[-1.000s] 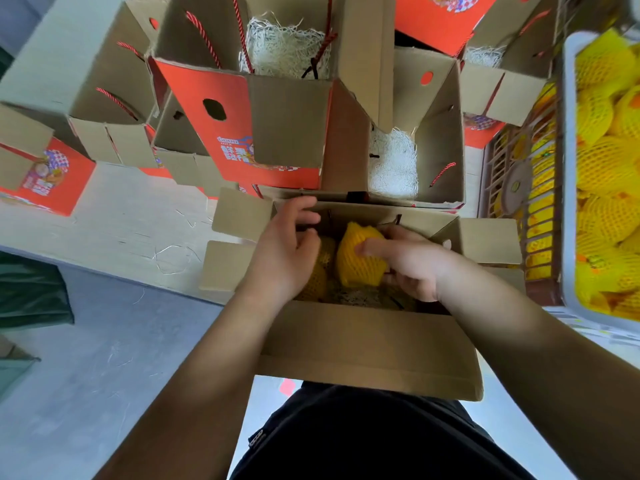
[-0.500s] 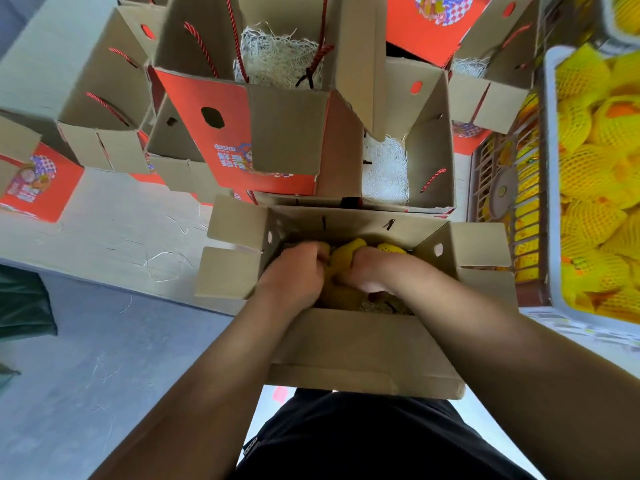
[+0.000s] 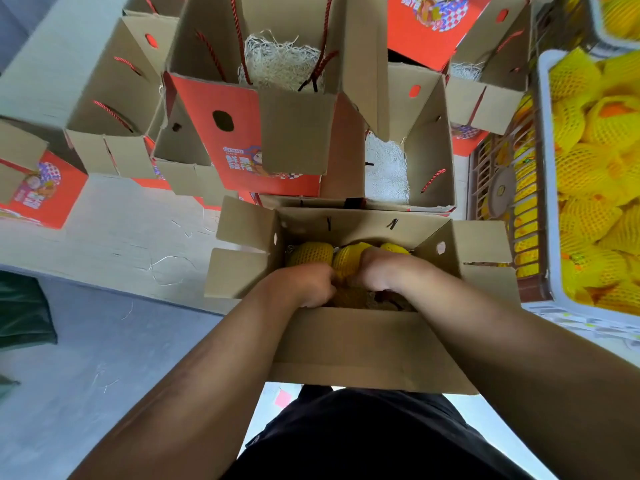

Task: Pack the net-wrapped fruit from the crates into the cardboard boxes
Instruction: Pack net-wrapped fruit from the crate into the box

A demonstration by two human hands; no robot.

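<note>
An open cardboard box stands right in front of me with its flaps spread. Three yellow net-wrapped fruits lie along its far wall: one at the left, one in the middle, one at the right. Both my hands are down inside the box with curled fingers. My left hand and my right hand press against the middle fruit from either side; the fingertips are hidden. A white crate at the right is full of the same netted fruit.
Several open red-and-brown gift boxes with rope handles and pale shredded padding stand on the low platform beyond my box. A brown slatted crate sits left of the white one. Grey floor lies at the left.
My right hand lowered the netted fruit it was holding into the box, and both hands sank deeper around it. The view has shifted slightly toward the crates.
</note>
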